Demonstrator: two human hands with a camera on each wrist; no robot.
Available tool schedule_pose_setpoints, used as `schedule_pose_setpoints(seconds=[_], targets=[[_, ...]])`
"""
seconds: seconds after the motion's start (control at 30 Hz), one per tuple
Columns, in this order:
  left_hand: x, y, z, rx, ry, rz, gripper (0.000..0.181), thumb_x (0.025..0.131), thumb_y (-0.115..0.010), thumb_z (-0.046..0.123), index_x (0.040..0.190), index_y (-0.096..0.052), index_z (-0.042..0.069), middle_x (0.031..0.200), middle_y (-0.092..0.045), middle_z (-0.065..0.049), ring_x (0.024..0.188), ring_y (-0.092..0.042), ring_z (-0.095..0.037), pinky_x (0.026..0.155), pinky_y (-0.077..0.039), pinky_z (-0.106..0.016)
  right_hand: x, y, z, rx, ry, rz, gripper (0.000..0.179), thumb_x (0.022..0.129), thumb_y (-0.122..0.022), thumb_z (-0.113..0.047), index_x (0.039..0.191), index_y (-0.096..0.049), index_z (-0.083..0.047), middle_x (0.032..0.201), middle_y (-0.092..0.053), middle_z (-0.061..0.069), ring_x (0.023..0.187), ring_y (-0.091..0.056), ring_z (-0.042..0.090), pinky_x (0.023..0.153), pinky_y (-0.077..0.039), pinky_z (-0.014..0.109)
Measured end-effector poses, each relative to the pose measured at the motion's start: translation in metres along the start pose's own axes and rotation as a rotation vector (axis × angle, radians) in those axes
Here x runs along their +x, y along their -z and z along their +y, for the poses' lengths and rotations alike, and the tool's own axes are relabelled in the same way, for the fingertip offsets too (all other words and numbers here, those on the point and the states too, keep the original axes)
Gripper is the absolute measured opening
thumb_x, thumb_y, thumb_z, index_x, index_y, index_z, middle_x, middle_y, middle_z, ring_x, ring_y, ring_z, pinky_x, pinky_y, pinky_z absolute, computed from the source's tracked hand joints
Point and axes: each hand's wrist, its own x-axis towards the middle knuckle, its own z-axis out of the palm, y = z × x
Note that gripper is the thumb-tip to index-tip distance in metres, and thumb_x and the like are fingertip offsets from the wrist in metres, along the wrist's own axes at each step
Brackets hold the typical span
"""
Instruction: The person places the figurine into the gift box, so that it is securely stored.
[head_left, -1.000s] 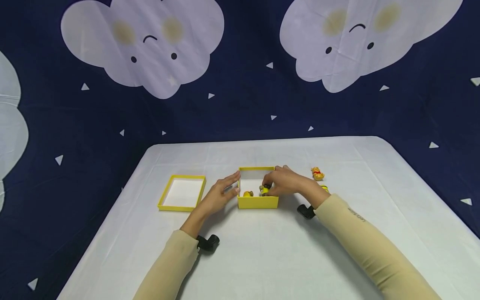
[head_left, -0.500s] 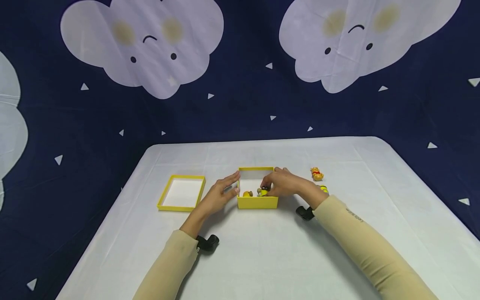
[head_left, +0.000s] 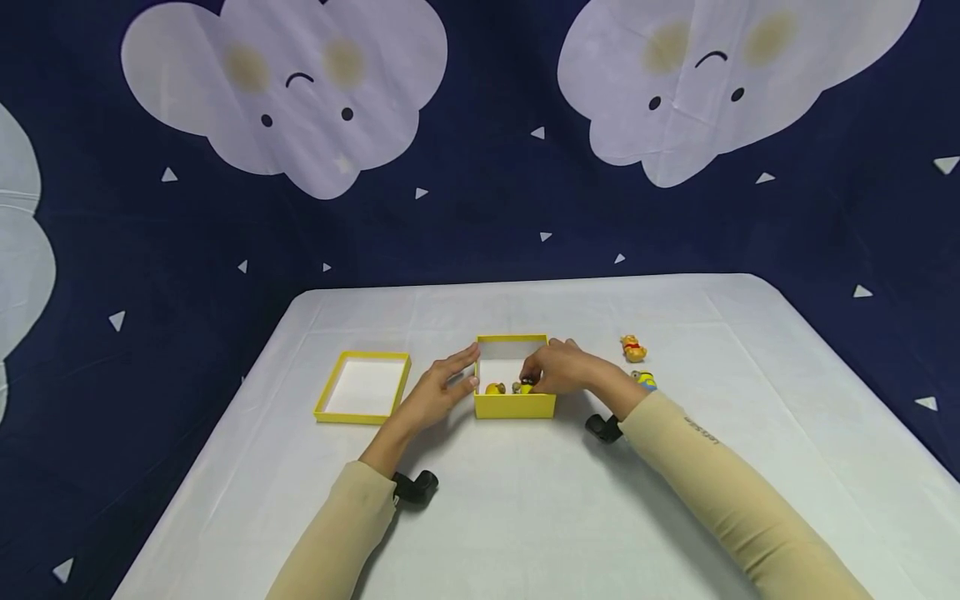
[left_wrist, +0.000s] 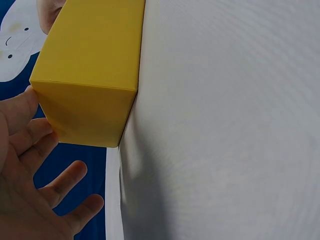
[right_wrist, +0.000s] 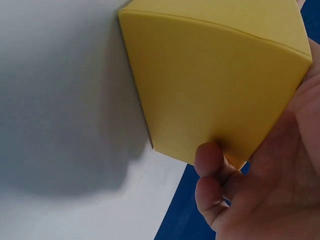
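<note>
A yellow box [head_left: 514, 407] with a white inside stands uncovered at the middle of the table. My left hand [head_left: 435, 393] touches its left wall with fingertips, fingers spread and fairly straight, as the left wrist view shows too. Over the right wall reaches my right hand [head_left: 564, 367], its thumb and fingers pinching a small yellow toy figure [head_left: 527, 386] with a dark top, low inside the box. Another small yellow figure [head_left: 495, 388] lies in the box on the left. In the right wrist view, the box's wall [right_wrist: 210, 85] hides the held figure, and other fingers [right_wrist: 209, 159] rest outside.
A shallow yellow-rimmed lid [head_left: 363, 420] lies left of the box, white inside facing up. Right of the box are an orange bear figure [head_left: 633, 348] with a red top and a yellow-and-blue figure [head_left: 645, 380], partly behind the right forearm.
My right hand has shifted slightly left and lowered the held figure deeper into the box. The right forearm moved left, uncovering more of the yellow-and-blue figure. My left hand stays put.
</note>
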Motion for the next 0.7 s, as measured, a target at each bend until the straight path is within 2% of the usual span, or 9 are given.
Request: schedule_pose_setpoints(seconds=[0.7], targets=[[-0.0007, 0.0006, 0.0025, 0.005, 0.003, -0.003, 0.051, 0.097, -0.053, 0.024, 0.144, -0.039, 0.011, 0.155, -0.030, 0.005, 0.141, -0.030, -0.029, 0.113, -0.031, -0.048, -0.0016, 0.0013, 0.0011, -0.007, 0.020, 0.008, 0.021, 0.084, -0.069, -0.025, 0.105, -0.072, -0.022, 0.098, -0.072, -0.008, 0.093, -0.051, 0.015, 0.079, -0.032, 0.037]])
